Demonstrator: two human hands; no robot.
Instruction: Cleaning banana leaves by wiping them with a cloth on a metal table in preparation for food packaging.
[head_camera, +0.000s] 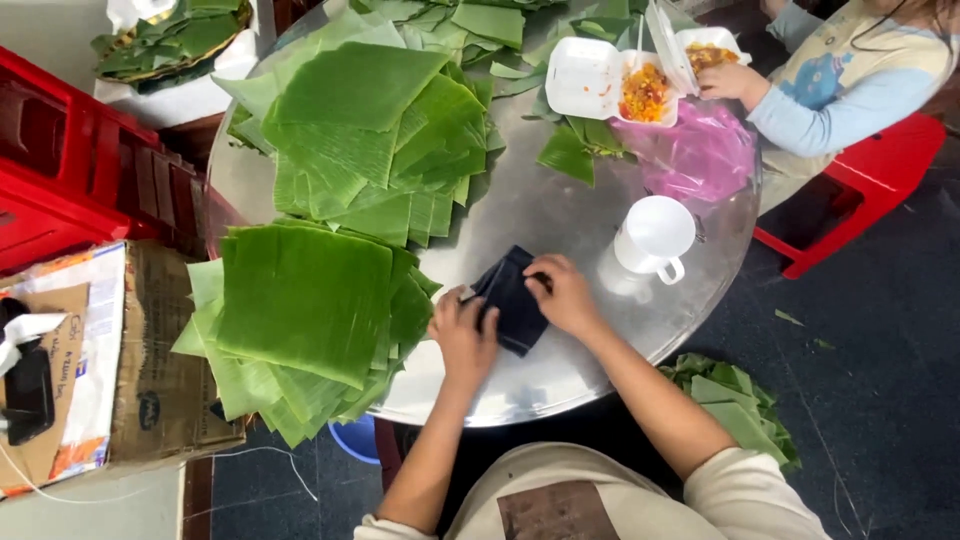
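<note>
Left hand (465, 338): lies flat on the near-left corner of the dark cloth (515, 300), fingers closed down on it, pinning it to the tabletop (560, 215).
Right hand (562, 295): rests on the cloth's right edge, fingers curled over the fold, which keeps the layers together.
Dark cloth: folded flat, on the near part of the round metal tabletop, between both hands; its long axis runs from far-left to near-right.
Near leaf stack (305, 320): squared green leaves just left of the left hand, overhanging the rim, within easy reach.
Far leaf stack (375, 130): farther back.
White mug (655, 238): just right of the cloth, handle toward the person.
Another person's hand (730, 80): at a white food box (610, 80), far right.
</note>
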